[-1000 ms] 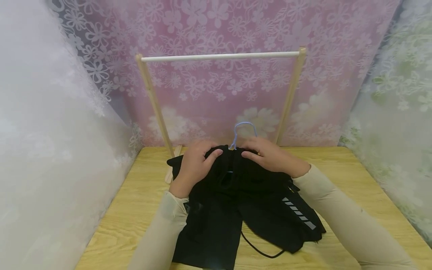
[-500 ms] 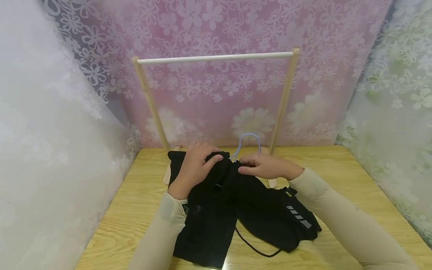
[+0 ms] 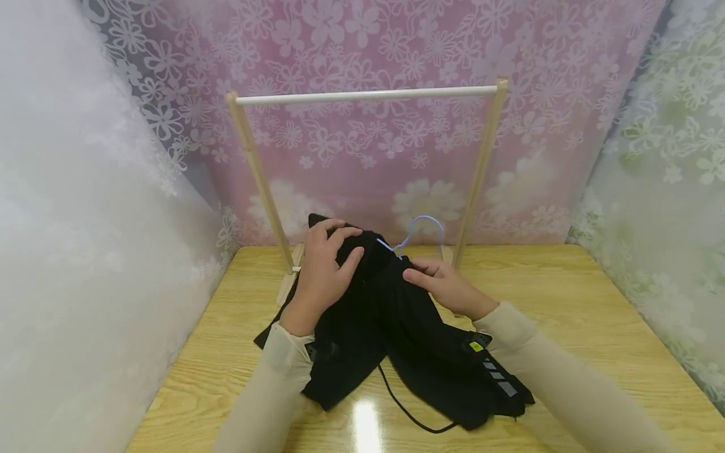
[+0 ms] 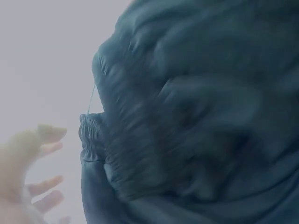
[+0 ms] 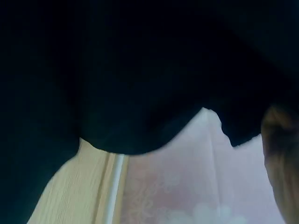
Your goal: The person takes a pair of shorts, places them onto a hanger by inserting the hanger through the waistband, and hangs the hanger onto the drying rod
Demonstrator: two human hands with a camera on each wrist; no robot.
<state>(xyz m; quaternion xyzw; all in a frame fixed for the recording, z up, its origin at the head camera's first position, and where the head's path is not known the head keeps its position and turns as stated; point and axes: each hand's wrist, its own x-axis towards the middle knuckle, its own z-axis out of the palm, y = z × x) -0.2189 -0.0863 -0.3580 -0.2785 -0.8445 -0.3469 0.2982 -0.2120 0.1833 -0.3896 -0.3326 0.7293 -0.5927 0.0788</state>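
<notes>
A pair of black shorts [image 3: 419, 333] with grey stripes on one leg hangs loosely over the table, its gathered waistband [image 4: 135, 140] large in the left wrist view. A blue wire clothes hanger [image 3: 428, 217] pokes its hook out past the waistband; most of its lower part is hidden in the cloth. My right hand [image 3: 450, 286] pinches the waistband's right side just below the hook. On the left, my left hand [image 3: 325, 270] has its fingers spread over the cloth, and the left wrist view shows loose fingers apart from the waistband. Dark cloth fills most of the right wrist view.
Behind the shorts stands a small wooden rack with a white rod [image 3: 368, 95] across two posts [image 3: 481, 170]. A black cord [image 3: 408, 415] trails on the wood-grain table [image 3: 566, 314]. Flowered curtains [image 3: 351, 151] enclose the back and sides.
The shorts have turned and bunched up, their left side rising toward the rack. My left hand's fingers have moved up and spread; the right hand has lowered slightly, and the hook tilts right.
</notes>
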